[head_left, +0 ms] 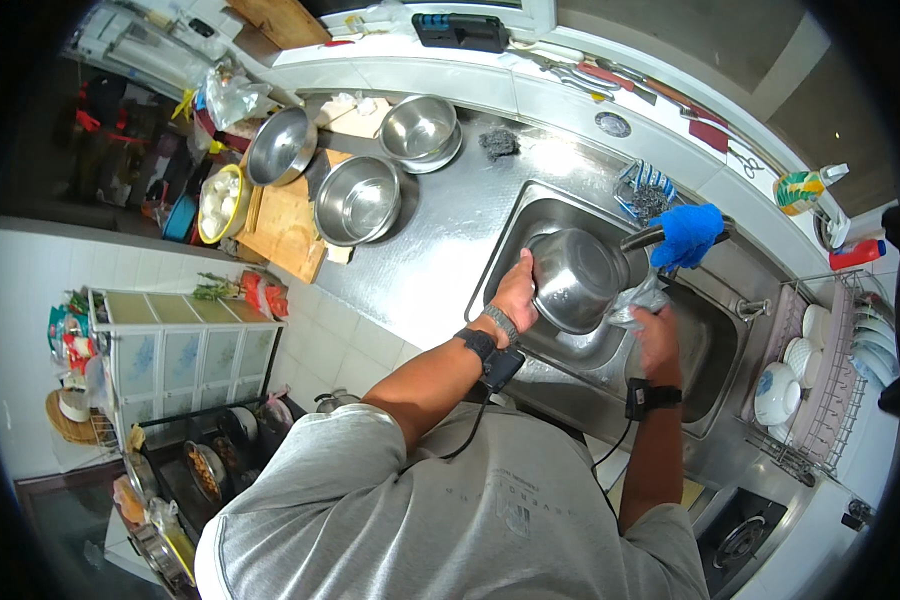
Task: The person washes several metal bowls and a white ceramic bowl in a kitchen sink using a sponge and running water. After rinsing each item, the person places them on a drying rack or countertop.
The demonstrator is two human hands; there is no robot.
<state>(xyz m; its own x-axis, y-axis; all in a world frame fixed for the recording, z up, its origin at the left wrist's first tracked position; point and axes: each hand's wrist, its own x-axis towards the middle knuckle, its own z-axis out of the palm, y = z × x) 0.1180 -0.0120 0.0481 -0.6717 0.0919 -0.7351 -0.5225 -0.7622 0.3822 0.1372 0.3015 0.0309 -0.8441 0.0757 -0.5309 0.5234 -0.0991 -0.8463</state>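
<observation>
Over the left basin of a double steel sink (487, 289), my left hand (516, 292) grips the rim of a stainless steel bowl (581, 281), which is tilted with its underside facing up. My right hand (654, 330) holds a crumpled, greyish translucent cloth or plastic piece (640, 300) against or close to the bowl's right side; which of the two it is cannot be told. Just above, a blue cloth (686, 234) hangs over the dark faucet spout (643, 238). Behind the faucet a steel wool scourer (650, 201) lies in a small blue-and-white rack.
Steel bowls (358, 200) and another steel wool scourer (499, 142) stand on the steel counter at the left, beside a wooden cutting board (289, 225). A dish rack (832, 367) with bowls and plates is at the right. Knives and scissors (745, 161) line the window ledge.
</observation>
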